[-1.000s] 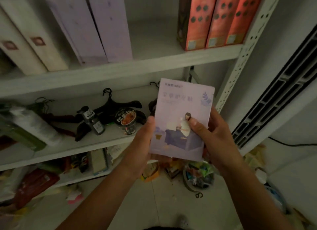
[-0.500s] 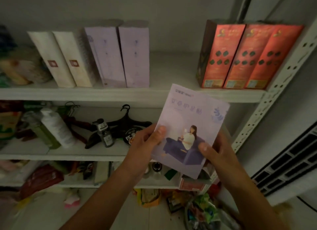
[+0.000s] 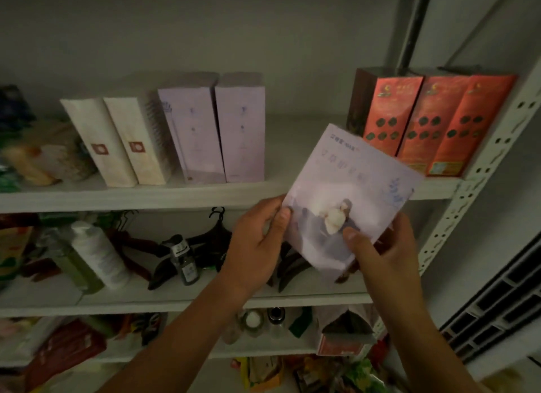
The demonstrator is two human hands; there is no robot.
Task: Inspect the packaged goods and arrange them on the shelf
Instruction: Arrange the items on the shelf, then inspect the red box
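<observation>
I hold a flat lilac box [image 3: 348, 187] with a seated figure printed on it, tilted, in front of the top shelf's edge [image 3: 175, 195]. My left hand [image 3: 257, 246] pinches its lower left edge with the thumb on the front. My right hand [image 3: 383, 249] grips its lower right corner, thumb on the print. On the top shelf stand two matching lilac boxes [image 3: 216, 132], two cream boxes [image 3: 123, 140] to their left and three red boxes [image 3: 424, 120] at the right. A bare stretch of shelf lies between the lilac and red boxes.
The middle shelf [image 3: 205, 302] carries a white bottle [image 3: 99, 255], a small dark bottle [image 3: 184, 261] and black hangers [image 3: 213, 234]. Lower shelves and the floor hold mixed packets. A perforated white upright [image 3: 468, 193] bounds the shelf at right, beside a slatted grille [image 3: 497, 313].
The view has tilted up from the floor to the top shelf. Both hands have lifted the lilac box higher and to the right, up against the top shelf's edge, and tilted it more.
</observation>
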